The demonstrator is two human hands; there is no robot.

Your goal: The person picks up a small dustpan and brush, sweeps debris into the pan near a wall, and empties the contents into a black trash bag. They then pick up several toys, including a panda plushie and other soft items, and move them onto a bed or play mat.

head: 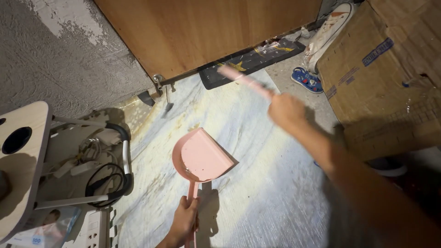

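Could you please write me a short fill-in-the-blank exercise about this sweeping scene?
1. The left hand grips the handle of a pink ____.
2. The right hand holds a blurred pink ____ handle.
3. The dustpan rests on a pale ____.
4. Right of the mat stands a ____ box.

Missing words: dustpan; brush; mat; cardboard

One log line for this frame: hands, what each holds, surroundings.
left hand: grips pink dustpan handle, pan on floor mat | right hand: holds pink brush, blurred, raised | nearby: wooden door, cardboard box
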